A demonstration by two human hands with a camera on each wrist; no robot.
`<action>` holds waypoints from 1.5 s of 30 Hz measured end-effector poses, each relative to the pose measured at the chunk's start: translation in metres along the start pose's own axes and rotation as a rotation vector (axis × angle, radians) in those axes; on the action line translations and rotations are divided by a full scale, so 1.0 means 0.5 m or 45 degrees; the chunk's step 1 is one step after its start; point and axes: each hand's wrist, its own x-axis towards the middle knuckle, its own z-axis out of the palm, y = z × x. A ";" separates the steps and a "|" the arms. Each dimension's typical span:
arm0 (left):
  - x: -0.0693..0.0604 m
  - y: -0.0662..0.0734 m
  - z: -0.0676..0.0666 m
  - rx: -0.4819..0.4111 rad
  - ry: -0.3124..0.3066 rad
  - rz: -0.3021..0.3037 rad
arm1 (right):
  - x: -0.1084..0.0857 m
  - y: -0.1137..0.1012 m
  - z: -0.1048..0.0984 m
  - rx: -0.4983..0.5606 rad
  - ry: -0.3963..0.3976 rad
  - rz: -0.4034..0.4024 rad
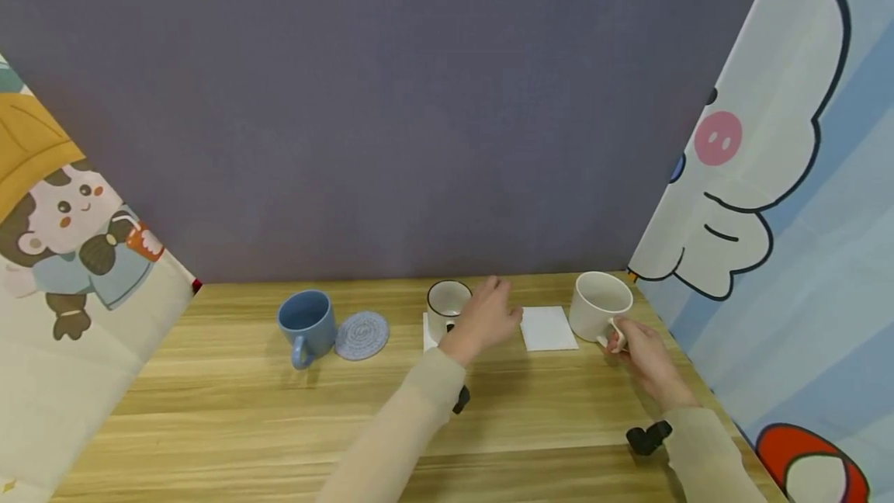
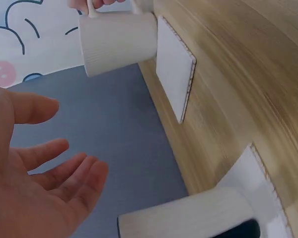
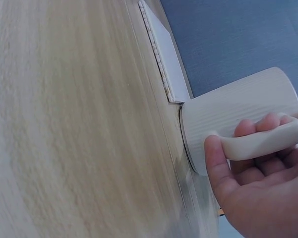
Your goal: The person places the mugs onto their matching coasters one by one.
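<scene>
At the table's right end, my right hand (image 1: pixel 646 355) grips the handle of a ribbed white mug (image 1: pixel 595 306). In the right wrist view several fingers curl through that handle (image 3: pixel 263 141). Just left of this mug lies a square white coaster (image 1: pixel 549 328). My left hand (image 1: pixel 485 317) hovers over the middle of the table, fingers bent loosely, holding nothing. Beside it a white mug with a black rim (image 1: pixel 447 305) stands on another white coaster (image 2: pixel 248 171), which my left hand and the mug partly hide in the head view.
Further left stand a blue mug (image 1: pixel 307 324) and a round blue woven coaster (image 1: pixel 362 335). A dark grey panel (image 1: pixel 419 115) rises behind the wooden table (image 1: pixel 230 425). Cartoon-printed sheets (image 1: pixel 803 309) hang at both sides.
</scene>
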 end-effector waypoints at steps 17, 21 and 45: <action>0.044 0.001 0.089 -0.078 -0.042 -0.124 | 0.003 -0.001 -0.001 0.038 0.011 -0.014; 0.049 -0.001 0.113 -0.122 -0.047 -0.129 | 0.001 0.000 -0.001 0.037 0.018 -0.029; 0.069 -0.027 0.186 0.112 -0.176 -0.139 | 0.002 -0.001 0.009 0.040 0.070 -0.021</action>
